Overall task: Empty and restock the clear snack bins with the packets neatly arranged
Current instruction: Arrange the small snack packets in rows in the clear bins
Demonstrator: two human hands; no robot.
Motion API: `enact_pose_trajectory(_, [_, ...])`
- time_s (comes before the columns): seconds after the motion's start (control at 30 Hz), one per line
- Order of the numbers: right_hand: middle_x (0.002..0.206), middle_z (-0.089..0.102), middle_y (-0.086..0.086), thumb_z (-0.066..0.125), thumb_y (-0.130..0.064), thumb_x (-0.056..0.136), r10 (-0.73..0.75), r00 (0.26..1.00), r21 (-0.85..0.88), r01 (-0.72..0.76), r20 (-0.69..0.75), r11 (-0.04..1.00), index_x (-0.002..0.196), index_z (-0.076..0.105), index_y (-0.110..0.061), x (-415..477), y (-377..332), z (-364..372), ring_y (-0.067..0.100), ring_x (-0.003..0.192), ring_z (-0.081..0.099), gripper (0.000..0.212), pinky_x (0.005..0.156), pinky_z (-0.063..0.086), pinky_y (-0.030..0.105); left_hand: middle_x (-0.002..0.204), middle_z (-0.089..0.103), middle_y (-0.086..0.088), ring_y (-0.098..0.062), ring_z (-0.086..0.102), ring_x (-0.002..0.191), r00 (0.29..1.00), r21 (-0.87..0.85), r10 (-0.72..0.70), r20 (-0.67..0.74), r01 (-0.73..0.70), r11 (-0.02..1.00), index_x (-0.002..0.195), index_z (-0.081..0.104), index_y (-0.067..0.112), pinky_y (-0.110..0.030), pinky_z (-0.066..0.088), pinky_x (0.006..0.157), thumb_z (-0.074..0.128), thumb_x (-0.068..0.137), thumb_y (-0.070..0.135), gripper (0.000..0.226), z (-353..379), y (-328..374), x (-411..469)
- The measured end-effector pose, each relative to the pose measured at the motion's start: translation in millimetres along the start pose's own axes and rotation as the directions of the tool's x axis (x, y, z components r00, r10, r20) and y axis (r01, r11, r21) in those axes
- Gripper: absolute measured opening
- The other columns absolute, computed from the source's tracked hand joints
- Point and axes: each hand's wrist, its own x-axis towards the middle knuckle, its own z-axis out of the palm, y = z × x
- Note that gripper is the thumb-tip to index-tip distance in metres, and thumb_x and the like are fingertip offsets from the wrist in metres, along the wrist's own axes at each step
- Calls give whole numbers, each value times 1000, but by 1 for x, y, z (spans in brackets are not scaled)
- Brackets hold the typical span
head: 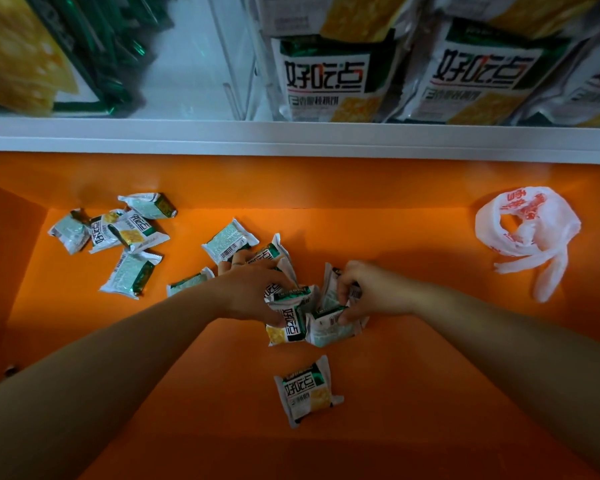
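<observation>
Left grip (253, 292), right grip (371, 292) clutching packets (291, 325) — mid orange tray (413, 375), walls (11, 271) well apart

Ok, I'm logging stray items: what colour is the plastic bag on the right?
White with red lettering; the plastic bag shows best in the head view.

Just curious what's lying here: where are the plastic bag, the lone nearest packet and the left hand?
Plastic bag (553, 216): head view, its crumpled white body.
Lone packet (305, 389): head view, its printed front.
Left hand (253, 292): head view, its back.
</observation>
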Motion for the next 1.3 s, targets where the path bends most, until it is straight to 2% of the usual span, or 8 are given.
enact_pose_trajectory(0.33, [90,39,-8,80,-29,75,58,997,-30,-59,-53,998,74,51,-33,-8,5,1,16,90,46,28,68,38,29,160,14,3,-27,-1,148,997,-44,55,-58,-58,997,134,45,48,-55,8,114,72,73,59,68,2,-7,3])
enact_pose_trajectory(0.47, [91,38,-8,80,-28,74,48,997,-3,-48,-65,999,80,58,-24,-8,5,2,14,90,44,24,64,37,23,159,16,-1,-26,5,147,995,-44,70,-71,-73,996,136,46,42,-44,11,116,71,74,57,68,-1,-5,3])
enact_pose_trajectory(0.57, [92,39,-8,80,-28,74,33,995,-17,-35,-93,999,70,51,-32,-10,5,4,16,91,47,29,72,43,30,155,28,-1,-30,11,145,988,10,93,-127,-93,996,133,45,51,-43,16,113,59,61,77,78,4,-6,1])
enact_pose_trajectory(0.8, [92,46,-7,82,-33,71,47,975,-121,-75,-217,990,64,49,-40,-29,25,-11,12,84,48,34,66,38,29,149,35,-3,-31,17,137,976,-53,115,-184,-127,990,134,49,44,-39,25,106,55,58,70,81,12,6,2])
enact_pose_trajectory(0.9, [89,46,-11,83,-31,69,63,958,-94,-93,-278,991,66,52,-38,-36,34,-15,9,82,48,32,61,34,22,130,49,-5,-28,33,129,966,-62,134,-222,-151,987,132,53,39,-27,23,94,47,55,79,88,10,6,8])
enact_pose_trajectory(1.0, [87,43,-16,84,-29,69,96,941,-19,-108,-324,994,66,53,-37,-39,39,-14,-1,79,44,31,61,34,17,106,44,5,-23,46,117,960,-118,118,-254,-151,981,132,55,36,-28,31,89,71,67,66,73,4,7,12])
enact_pose_trajectory(1.17, [91,48,-7,85,-28,68,188,910,197,-121,-369,973,65,55,-33,-35,34,0,11,84,51,30,69,43,28,143,42,0,-32,30,133,969,-47,74,-236,-88,995,133,49,47,-36,27,103,52,54,83,86,8,14,13])
enact_pose_trajectory(1.3, [89,46,-16,85,-20,68,207,881,298,-80,-425,951,66,58,-25,-33,28,8,4,82,50,28,64,38,20,146,36,0,-28,21,130,956,-125,60,-286,-100,987,134,48,44,-37,30,100,74,69,59,71,17,20,14])
